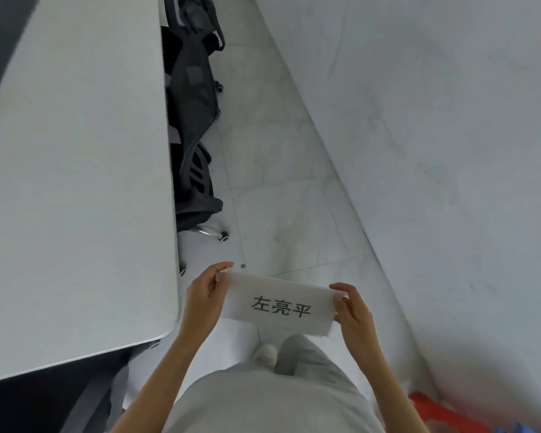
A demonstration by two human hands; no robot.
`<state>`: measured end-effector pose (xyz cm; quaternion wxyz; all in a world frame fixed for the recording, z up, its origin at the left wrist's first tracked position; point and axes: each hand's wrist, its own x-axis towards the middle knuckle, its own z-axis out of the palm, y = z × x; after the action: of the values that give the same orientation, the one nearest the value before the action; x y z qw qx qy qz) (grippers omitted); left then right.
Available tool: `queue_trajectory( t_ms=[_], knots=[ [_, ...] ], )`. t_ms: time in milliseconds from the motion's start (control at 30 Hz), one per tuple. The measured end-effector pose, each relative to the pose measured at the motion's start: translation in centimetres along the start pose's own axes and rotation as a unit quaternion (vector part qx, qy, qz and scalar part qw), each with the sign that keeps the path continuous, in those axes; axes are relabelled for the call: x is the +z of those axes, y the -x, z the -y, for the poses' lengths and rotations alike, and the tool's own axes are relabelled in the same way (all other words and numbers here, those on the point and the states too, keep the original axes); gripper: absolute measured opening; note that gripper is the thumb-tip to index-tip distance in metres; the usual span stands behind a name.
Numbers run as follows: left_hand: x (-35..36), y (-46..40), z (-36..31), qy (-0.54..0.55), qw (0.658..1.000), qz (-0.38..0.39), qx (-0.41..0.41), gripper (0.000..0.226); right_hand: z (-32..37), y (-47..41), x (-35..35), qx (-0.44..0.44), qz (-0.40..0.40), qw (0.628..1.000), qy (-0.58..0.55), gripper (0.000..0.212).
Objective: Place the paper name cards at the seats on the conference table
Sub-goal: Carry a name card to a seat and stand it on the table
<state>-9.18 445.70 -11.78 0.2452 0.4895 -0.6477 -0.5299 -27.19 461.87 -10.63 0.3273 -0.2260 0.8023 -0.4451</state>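
A white paper name card (pixel 278 303) with three black printed characters is held in front of my body, over the floor and to the right of the table's near corner. My left hand (pixel 205 295) pinches its left end and my right hand (pixel 352 310) pinches its right end. The card looks folded lengthwise, printed face towards me. The long white conference table (pixel 75 182) runs along the left, its rounded corner close to my left forearm. No other card shows on the tabletop in view.
Black office chairs (pixel 194 120) on castors are pushed in along the table's right edge. A pale tiled aisle (pixel 278 182) runs between the chairs and a white wall (pixel 434 151) on the right. A red object (pixel 431 410) sits at the bottom right.
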Motion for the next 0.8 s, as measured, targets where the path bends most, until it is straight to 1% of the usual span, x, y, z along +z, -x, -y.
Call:
queue_trajectory(
  t_ms=[100,200,267,333,400,433,500,600,667,700,800],
  knots=[
    [0.2,-3.8,-0.8,-0.007,0.999,-0.036,-0.017,0.032,2.4,-6.2,0.4,-0.011,0.039,0.999,0.008,0.027],
    [0.1,-6.9,-0.7,0.004,0.994,-0.094,-0.056,0.035,5.0,-13.0,1.8,-0.052,0.107,0.992,0.033,0.024],
    [-0.1,-8.9,-0.3,0.03,0.986,-0.144,-0.081,0.028,6.9,-17.5,3.3,-0.082,0.155,0.983,0.05,0.021],
    [-0.3,-10.9,-0.4,0.048,0.972,-0.205,-0.105,0.024,9.3,-21.8,5.5,-0.113,0.219,0.966,0.077,0.022],
    [-0.5,-12.7,-0.6,0.057,0.947,-0.285,-0.135,0.023,11.9,-25.5,7.9,-0.149,0.283,0.94,0.117,0.024],
    [-0.7,-13.5,-0.9,0.064,0.93,-0.329,-0.149,0.024,13.4,-27.0,9.3,-0.166,0.315,0.925,0.133,0.022],
    [-1.5,-14.8,-1.7,0.078,0.893,-0.409,-0.168,0.024,16.3,-29.5,12.6,-0.209,0.374,0.889,0.161,0.015],
    [-3.3,-16.3,-2.2,0.097,0.832,-0.507,-0.201,0.025,20.2,-31.7,18.1,-0.272,0.439,0.836,0.186,0.021],
    [-5.1,-16.6,-2.1,0.091,0.801,-0.553,-0.212,0.031,22.1,-32.3,22.0,-0.3,0.477,0.803,0.195,0.025],
    [-6.2,-16.6,-1.9,0.088,0.788,-0.57,-0.217,0.03,23.0,-32.3,24.0,-0.308,0.492,0.79,0.199,0.027],
    [-9.9,-16.7,-1.0,0.069,0.766,-0.593,-0.238,0.027,25.6,-31.8,29.8,-0.338,0.53,0.749,0.21,0.035]
  ],
)
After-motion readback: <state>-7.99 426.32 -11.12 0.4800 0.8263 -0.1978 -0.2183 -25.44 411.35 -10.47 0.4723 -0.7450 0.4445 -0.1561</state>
